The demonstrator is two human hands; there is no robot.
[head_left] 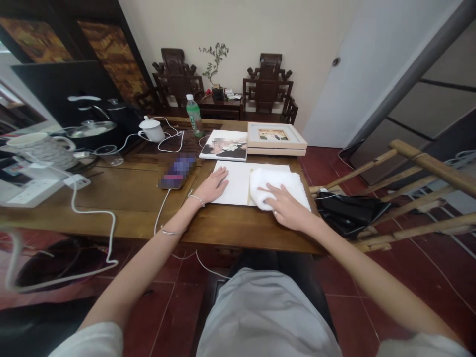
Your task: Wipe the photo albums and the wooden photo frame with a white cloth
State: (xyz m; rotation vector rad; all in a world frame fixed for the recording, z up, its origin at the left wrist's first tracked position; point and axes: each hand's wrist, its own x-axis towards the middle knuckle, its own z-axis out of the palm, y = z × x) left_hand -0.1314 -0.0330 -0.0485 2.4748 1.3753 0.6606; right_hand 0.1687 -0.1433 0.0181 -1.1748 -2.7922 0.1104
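Note:
My left hand lies flat, fingers stretched out, on the left edge of a white board that rests on the wooden table. My right hand presses palm-down on a white folded cloth lying on the right part of that board, its fingers spread over the cloth. A bracelet sits on my left wrist.
Behind the board lie a photo print and stacked wooden picture frames. A phone with a white cable, a green bottle, a white teapot and a power strip stand to the left. A bamboo chair with a black bag is at the right.

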